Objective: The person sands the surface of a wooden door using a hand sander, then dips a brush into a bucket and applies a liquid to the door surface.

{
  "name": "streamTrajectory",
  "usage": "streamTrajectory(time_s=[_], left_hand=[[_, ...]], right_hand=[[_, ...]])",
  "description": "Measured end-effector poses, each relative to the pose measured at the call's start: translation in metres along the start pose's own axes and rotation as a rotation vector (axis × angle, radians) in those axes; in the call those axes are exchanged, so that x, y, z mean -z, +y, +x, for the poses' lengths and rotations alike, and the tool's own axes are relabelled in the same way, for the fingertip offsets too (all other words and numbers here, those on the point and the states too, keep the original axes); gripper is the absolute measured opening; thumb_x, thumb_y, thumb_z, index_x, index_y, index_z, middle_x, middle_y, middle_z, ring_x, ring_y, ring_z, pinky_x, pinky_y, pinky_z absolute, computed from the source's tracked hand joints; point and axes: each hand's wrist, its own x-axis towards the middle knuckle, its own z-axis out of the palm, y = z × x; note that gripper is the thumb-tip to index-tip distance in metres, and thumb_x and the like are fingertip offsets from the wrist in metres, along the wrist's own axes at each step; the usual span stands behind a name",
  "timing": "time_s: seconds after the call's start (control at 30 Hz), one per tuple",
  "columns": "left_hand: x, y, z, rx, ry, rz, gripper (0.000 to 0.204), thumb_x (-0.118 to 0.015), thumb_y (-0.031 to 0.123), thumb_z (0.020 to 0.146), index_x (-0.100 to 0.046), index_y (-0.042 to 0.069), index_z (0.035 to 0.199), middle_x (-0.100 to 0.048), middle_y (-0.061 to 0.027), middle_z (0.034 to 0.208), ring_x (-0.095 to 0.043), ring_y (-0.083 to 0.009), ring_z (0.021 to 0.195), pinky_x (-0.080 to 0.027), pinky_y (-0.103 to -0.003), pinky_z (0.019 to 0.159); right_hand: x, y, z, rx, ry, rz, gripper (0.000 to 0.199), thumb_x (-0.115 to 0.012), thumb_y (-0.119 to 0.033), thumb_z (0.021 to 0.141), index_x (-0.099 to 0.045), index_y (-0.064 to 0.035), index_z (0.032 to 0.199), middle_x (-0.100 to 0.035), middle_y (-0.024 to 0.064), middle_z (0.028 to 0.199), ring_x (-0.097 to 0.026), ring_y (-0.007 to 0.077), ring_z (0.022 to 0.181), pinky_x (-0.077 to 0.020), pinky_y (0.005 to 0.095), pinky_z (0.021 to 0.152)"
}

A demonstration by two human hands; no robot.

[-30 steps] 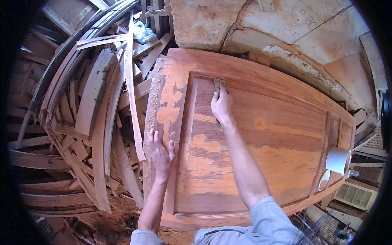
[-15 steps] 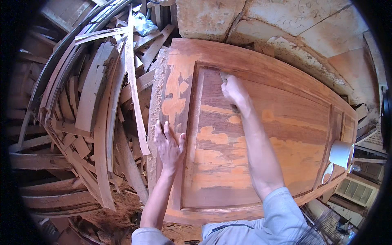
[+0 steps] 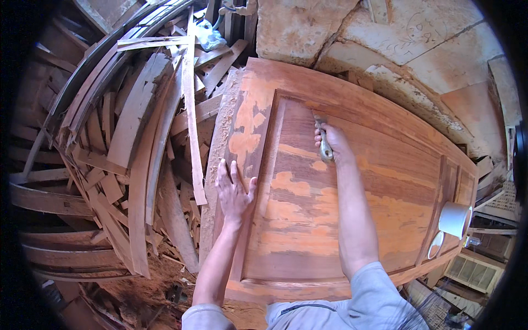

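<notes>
A panelled wooden door [image 3: 308, 220] with orange filler patches lies flat before me. My right hand [image 3: 336, 142] is closed round a putty knife [image 3: 326, 148] with a worn handle. The blade points away from me, toward the groove along the far edge of the large recessed panel; whether it touches the wood I cannot tell. On the door's left frame my left hand [image 3: 234, 195] rests flat, fingers apart and holding nothing. A white tub [image 3: 454, 219] stands at the door's right end, beside a round white lid [image 3: 435, 245].
Scrap boards [image 3: 137, 115] are heaped along the left, close to the door. A long thin strip [image 3: 191, 110] leans over the heap near a bluish plastic bag [image 3: 209, 36]. Stained pale slabs [image 3: 407, 44] lie beyond the far edge. Shavings [image 3: 137, 294] cover the ground.
My right hand has drawn back slightly from the panel's far corner and turned, so the knife's handle now shows. My left hand stays on the frame. The whole view has shifted slightly.
</notes>
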Motion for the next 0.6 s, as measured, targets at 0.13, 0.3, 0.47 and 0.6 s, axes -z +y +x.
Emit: streamTrajectory(time_s=[0.13, 0.3, 0.47, 0.6], left_hand=[[0.001, 0.005, 0.001, 0.004, -0.02, -0.027, 0.074, -0.053, 0.051, 0.092, -0.032, 0.001, 0.143, -0.029, -0.0267, 0.147, -0.029, -0.0403, 0.138, -0.03, -0.054, 0.107], [0.001, 0.002, -0.001, 0.023, -0.024, -0.028, 0.073, -0.053, 0.05, 0.092, -0.033, 0.002, 0.143, -0.029, -0.0274, 0.147, -0.029, -0.0407, 0.137, -0.029, -0.054, 0.107], [-0.003, -0.002, -0.003, -0.001, -0.013, -0.023, 0.073, -0.053, 0.05, 0.092, -0.034, 0.002, 0.143, -0.03, -0.0277, 0.146, -0.03, -0.0408, 0.137, -0.029, -0.054, 0.107], [-0.001, 0.002, -0.001, -0.005, -0.02, -0.003, 0.072, -0.052, 0.05, 0.092, -0.034, 0.002, 0.143, -0.029, -0.0279, 0.147, -0.03, -0.0411, 0.137, -0.029, -0.054, 0.107]], right_hand=[[-0.002, -0.01, 0.017, -0.041, 0.022, 0.015, 0.013, -0.048, -0.014, 0.096, -0.053, -0.0048, 0.089, -0.055, 0.0046, 0.07, -0.053, 0.0111, 0.053, -0.0472, 0.0268, 0.044], [-0.01, 0.013, 0.011, 0.046, 0.094, -0.032, 0.019, -0.044, -0.019, 0.099, -0.052, -0.0047, 0.088, -0.055, 0.0052, 0.069, -0.053, 0.0113, 0.052, -0.047, 0.0281, 0.043], [-0.02, 0.005, 0.007, 0.067, 0.143, -0.119, 0.017, -0.043, -0.017, 0.1, -0.051, -0.0036, 0.093, -0.054, 0.0047, 0.071, -0.051, 0.0113, 0.053, -0.0454, 0.0277, 0.043], [-0.015, -0.001, 0.018, 0.009, 0.107, -0.069, 0.016, -0.044, -0.015, 0.099, -0.051, -0.0022, 0.093, -0.053, 0.0054, 0.071, -0.051, 0.0114, 0.053, -0.0454, 0.0273, 0.043]])
